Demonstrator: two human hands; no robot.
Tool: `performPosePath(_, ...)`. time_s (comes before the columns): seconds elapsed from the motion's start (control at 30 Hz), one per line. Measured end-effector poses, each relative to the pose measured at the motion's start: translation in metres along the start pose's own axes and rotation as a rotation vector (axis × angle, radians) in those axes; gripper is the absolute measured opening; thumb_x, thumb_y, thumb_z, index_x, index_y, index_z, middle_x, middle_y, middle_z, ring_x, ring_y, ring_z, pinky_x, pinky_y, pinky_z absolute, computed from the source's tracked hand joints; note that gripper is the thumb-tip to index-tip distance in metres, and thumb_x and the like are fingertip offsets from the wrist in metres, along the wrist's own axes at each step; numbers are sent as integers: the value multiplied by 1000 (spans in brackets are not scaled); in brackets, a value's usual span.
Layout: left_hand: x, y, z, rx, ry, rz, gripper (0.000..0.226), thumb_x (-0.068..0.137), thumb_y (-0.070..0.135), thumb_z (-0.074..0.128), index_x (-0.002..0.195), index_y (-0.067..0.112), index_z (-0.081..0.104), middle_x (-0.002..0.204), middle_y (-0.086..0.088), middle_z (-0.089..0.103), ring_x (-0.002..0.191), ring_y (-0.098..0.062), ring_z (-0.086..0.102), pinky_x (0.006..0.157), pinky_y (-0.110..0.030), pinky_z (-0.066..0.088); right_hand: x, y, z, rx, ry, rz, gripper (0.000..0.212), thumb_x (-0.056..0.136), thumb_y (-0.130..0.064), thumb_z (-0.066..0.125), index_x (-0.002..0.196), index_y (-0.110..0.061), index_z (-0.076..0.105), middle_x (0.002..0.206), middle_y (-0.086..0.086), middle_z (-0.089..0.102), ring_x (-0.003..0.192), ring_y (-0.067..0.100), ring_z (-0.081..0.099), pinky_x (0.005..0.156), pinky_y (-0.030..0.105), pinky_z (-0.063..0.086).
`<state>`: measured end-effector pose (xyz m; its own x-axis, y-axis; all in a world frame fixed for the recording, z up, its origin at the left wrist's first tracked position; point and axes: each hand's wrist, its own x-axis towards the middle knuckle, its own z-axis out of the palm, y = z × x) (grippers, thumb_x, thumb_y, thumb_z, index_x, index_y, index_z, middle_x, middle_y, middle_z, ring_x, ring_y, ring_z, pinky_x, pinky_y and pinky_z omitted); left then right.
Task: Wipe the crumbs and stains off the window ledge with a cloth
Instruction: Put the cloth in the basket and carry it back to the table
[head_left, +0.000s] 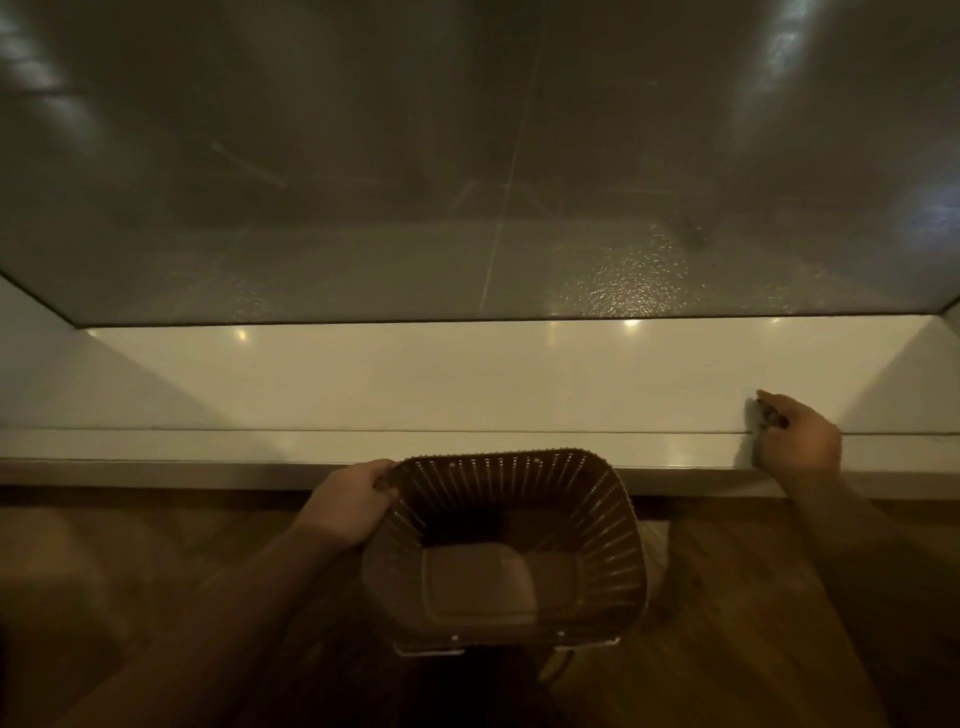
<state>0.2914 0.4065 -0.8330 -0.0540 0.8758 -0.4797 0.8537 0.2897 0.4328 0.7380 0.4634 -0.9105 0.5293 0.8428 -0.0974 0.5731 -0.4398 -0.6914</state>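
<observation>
Two grips show, both bare, reaching from the near side toward a white ledge (467, 379) that runs left to right across the middle of the view, under a dark pane (363, 182). The ledge is glossy, with small light spots reflected along its far edge where it meets the pane. A thin seam runs along it near the front, and a lower lip follows the near edge.

The left grip (348, 506) grasps a brown slatted basket (613, 525) by its left rim, thumb over the top edge and fingers curled on the outside wall. The basket is held just near of the ledge at the centre, its mouth tilted toward the camera, its far rim overlapping the ledge lip in the view. Whether it touches the lip cannot be told.

The right grip (800, 441) is on the right part of the ledge, close to the right corner, fingers curled and the tips drawn together pointing left at the surface. Something small and dark sits at the fingertips, but it is too dim to tell whether it is held, so this grip's state cannot be told.

Wooden floor (753, 597) lies below the ledge.
</observation>
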Motion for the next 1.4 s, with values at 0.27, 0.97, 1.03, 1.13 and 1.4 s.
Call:
performPosePath(0.27,3,-3,3,-14,2,-12,26,90,17,52,114,21,62,112,-7,68,103,-24,60,89,-33,46,-15,-16,33,183,-12,85,33,86,-4,59,117,-15,66,121,7,64,113,25,58,100,19,33)
performPosePath(0.97,0,0,1,-39,6,-12,28,91,22,48,116,18,62,117,-12,66,107,-29,60,92,-37,48,-76,-107,75,308,-377,23,35,94,-2,42,121,-12,63,125,8,63,111,18,57,101,23,43)
performPosePath(1.03,-2,2,0,-35,7,-17,29,91,23,48,117,18,62,118,-13,66,106,-30,60,91,-38,48,-75,-117,63,489,-463,108,34,96,-1,41,123,-10,61,126,9,63,108,14,57,89,30,53)
performPosePath(1.13,-4,5,-1,-33,1,-13,28,91,23,47,114,17,63,116,-13,66,105,-31,60,88,-36,46,-91,-143,43,708,-611,96,36,95,2,40,122,-12,60,124,7,62,105,13,59,72,18,51)
performPosePath(1.4,-5,4,1,4,24,5,31,93,23,44,120,19,59,125,-11,62,114,-30,56,90,-33,43,-159,-178,15,359,-1218,-324,32,93,-5,49,111,-25,66,116,-5,68,112,13,61,95,29,49)
